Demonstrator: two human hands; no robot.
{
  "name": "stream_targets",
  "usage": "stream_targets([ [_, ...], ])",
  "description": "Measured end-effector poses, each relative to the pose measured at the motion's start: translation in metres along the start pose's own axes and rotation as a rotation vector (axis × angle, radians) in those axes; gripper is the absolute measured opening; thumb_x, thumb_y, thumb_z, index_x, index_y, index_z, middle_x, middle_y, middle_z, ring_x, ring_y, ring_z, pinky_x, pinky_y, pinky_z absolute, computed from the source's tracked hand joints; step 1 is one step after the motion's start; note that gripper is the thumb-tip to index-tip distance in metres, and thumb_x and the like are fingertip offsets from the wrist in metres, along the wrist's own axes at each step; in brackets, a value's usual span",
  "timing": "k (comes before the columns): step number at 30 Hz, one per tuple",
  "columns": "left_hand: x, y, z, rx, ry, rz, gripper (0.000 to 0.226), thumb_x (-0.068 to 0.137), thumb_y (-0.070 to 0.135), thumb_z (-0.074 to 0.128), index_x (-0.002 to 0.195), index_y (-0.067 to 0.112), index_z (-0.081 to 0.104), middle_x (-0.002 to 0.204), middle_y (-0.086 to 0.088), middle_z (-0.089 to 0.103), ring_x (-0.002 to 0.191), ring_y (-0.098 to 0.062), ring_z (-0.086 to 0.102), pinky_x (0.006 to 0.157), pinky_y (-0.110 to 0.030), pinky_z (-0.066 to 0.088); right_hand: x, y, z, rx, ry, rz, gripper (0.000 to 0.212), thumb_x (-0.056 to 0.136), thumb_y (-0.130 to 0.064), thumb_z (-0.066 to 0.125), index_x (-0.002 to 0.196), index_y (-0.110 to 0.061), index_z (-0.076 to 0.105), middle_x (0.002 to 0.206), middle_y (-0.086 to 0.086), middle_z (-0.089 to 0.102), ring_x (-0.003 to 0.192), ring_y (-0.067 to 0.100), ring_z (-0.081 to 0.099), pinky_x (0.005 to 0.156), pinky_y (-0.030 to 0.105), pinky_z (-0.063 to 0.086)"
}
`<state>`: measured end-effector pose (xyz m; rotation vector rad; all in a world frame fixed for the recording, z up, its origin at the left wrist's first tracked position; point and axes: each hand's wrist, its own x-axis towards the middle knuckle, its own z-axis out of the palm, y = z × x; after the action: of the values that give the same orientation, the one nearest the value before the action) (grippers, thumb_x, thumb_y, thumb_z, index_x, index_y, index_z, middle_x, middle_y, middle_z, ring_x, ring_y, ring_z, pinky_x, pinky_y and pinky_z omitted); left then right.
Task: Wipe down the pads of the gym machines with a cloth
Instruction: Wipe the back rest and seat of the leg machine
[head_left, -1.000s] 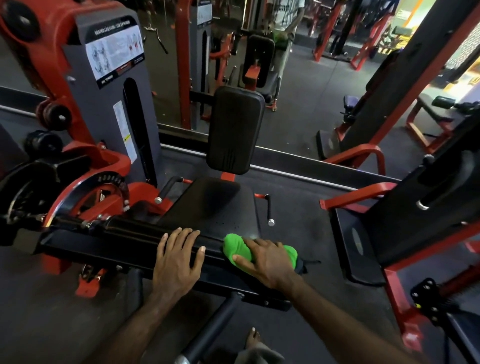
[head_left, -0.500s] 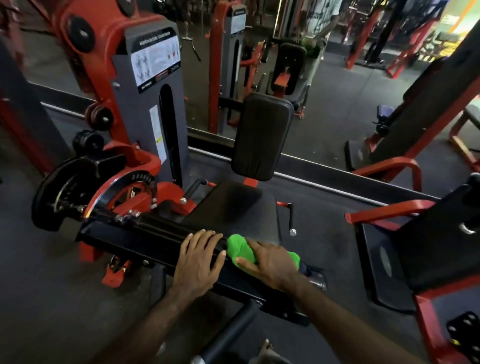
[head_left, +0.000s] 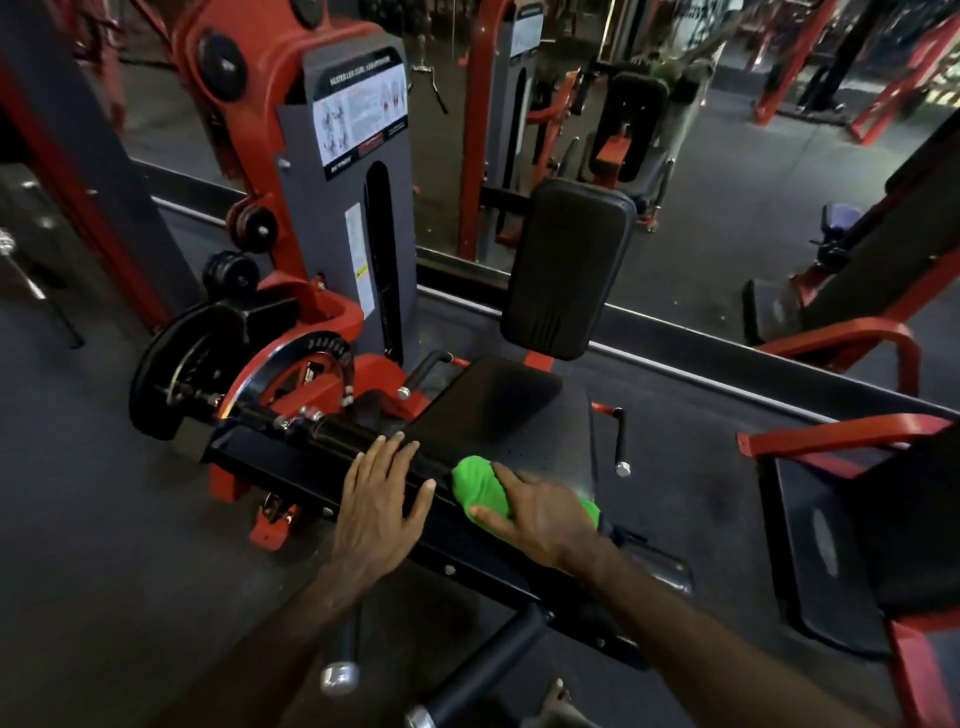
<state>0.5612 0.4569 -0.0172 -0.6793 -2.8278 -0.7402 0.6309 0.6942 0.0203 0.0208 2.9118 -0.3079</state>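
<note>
While the left hand (head_left: 382, 501) lies flat and spread on the black roller pad (head_left: 332, 441), the right hand (head_left: 540, 512) presses a bunched green cloth (head_left: 480, 488) onto the same pad, fingers curled over it. The cloth looks soft and light, likely to slide; I'd palm it from above. Seat pad (head_left: 493, 402) and back pad (head_left: 566, 267) wait behind.

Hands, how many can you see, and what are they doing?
2. The left hand lies flat and open on the black roller pad. The right hand presses the green cloth onto that pad, just beside it.
</note>
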Motion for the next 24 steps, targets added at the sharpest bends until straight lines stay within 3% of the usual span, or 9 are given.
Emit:
stream_targets([
  [3, 0.004, -0.014, -0.008, 0.021, 0.033, -0.055, 0.067, 0.099, 0.058, 0.036, 0.151, 0.017, 0.044, 0.161, -0.006, 0.038, 0.153, -0.025, 0.027, 0.124, -0.048, 0.023, -0.008, 0.022, -0.004, 0.108, -0.066, -0.053, 0.09, 0.089, -0.087, 0.034, 0.161, -0.035, 0.024, 0.146, 0.003, 0.058, 0.128, 0.028, 0.06, 0.103, 0.04, 0.049],
  [5, 0.007, -0.027, -0.015, 0.025, 0.038, -0.108, 0.07, 0.099, 0.06, 0.035, 0.153, 0.016, 0.041, 0.162, -0.007, 0.037, 0.153, -0.026, 0.026, 0.123, -0.048, 0.024, -0.011, 0.034, -0.008, 0.137, -0.102, -0.052, 0.095, 0.085, -0.092, 0.03, 0.161, -0.036, 0.025, 0.148, -0.001, 0.057, 0.13, 0.022, 0.058, 0.106, 0.036, 0.048],
  [7, 0.004, -0.033, -0.015, 0.03, 0.025, -0.133, 0.071, 0.1, 0.06, 0.032, 0.156, 0.016, 0.036, 0.164, -0.006, 0.032, 0.154, -0.024, 0.022, 0.124, -0.047, 0.024, -0.006, 0.028, -0.007, 0.098, -0.098, -0.025, 0.1, 0.082, -0.095, 0.023, 0.16, -0.033, 0.026, 0.147, 0.003, 0.058, 0.128, 0.025, 0.06, 0.103, 0.038, 0.049],
  [10, -0.004, -0.032, -0.006, 0.005, 0.04, -0.155, 0.07, 0.102, 0.057, 0.033, 0.16, 0.017, 0.03, 0.169, -0.003, 0.022, 0.157, -0.02, 0.013, 0.125, -0.044, 0.023, 0.016, -0.009, -0.002, 0.017, -0.057, -0.031, 0.091, 0.091, -0.085, 0.027, 0.161, -0.027, 0.024, 0.142, 0.01, 0.058, 0.121, 0.032, 0.062, 0.096, 0.043, 0.05],
  [14, -0.002, -0.03, -0.006, 0.003, 0.073, -0.198, 0.064, 0.105, 0.049, 0.034, 0.161, 0.018, 0.027, 0.169, -0.004, 0.02, 0.157, -0.021, 0.016, 0.124, -0.043, 0.023, 0.044, -0.041, 0.0, 0.004, -0.019, -0.046, 0.087, 0.095, -0.081, 0.032, 0.162, -0.026, 0.022, 0.143, 0.009, 0.055, 0.123, 0.034, 0.059, 0.098, 0.047, 0.048],
  [19, -0.012, -0.019, -0.002, 0.003, 0.075, -0.316, 0.063, 0.106, 0.028, 0.033, 0.164, 0.014, 0.012, 0.171, -0.004, 0.011, 0.157, -0.021, 0.015, 0.125, -0.042, 0.026, 0.025, -0.018, 0.005, 0.048, -0.001, -0.151, 0.086, 0.096, -0.079, 0.033, 0.165, -0.03, 0.015, 0.145, 0.002, 0.052, 0.123, 0.026, 0.058, 0.098, 0.041, 0.047],
  [24, -0.01, -0.02, -0.002, -0.023, 0.115, -0.434, 0.074, 0.103, 0.016, 0.042, 0.164, 0.013, 0.0, 0.171, -0.008, 0.004, 0.158, -0.023, 0.009, 0.126, -0.034, 0.016, 0.057, -0.051, 0.007, 0.029, -0.003, -0.113, 0.086, 0.096, -0.079, 0.031, 0.164, -0.028, 0.017, 0.144, 0.006, 0.054, 0.123, 0.03, 0.059, 0.097, 0.044, 0.05],
])
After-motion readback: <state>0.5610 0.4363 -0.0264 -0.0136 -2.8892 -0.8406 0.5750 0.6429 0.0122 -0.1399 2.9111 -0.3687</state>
